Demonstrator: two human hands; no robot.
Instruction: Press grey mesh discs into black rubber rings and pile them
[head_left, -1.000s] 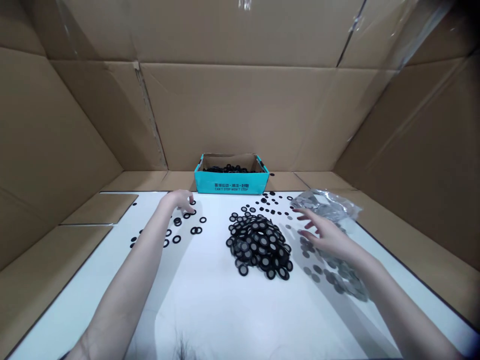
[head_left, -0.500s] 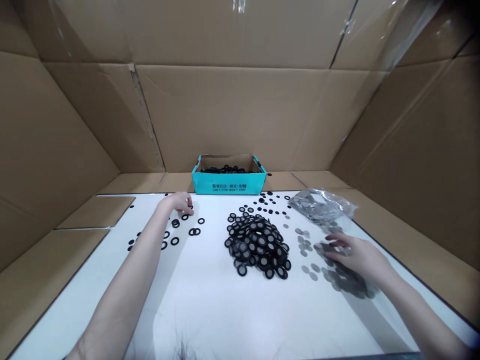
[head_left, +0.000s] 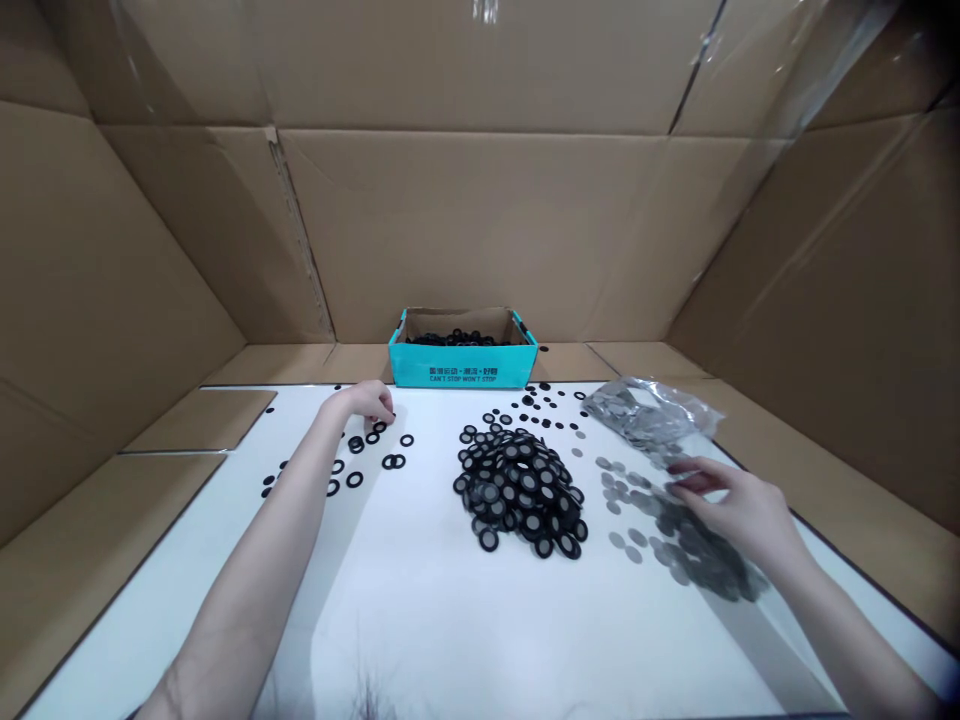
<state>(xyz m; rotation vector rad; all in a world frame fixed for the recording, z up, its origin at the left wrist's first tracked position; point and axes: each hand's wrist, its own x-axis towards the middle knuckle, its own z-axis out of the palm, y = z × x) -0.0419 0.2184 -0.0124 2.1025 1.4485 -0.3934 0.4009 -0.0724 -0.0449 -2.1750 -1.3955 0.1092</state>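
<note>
Two hands, left (head_left: 367, 402) curled at black rings (head_left: 373, 436), right (head_left: 739, 510) half-open over mesh discs (head_left: 694, 548), ring heap (head_left: 517, 490) between

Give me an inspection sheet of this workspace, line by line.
surface: white table, cardboard sheets along its sides
job's things: heap of black-rimmed mesh rings mid-table; grey mesh discs spread to the right; loose black rings to the left
clutter: clear plastic bag of grey discs at the far right
grippers: left hand at the loose black rings, grip unclear; right hand open over the grey mesh discs
cables: nothing seen
surroundings: cardboard walls around the table; teal box of black rings at the far edge
</note>
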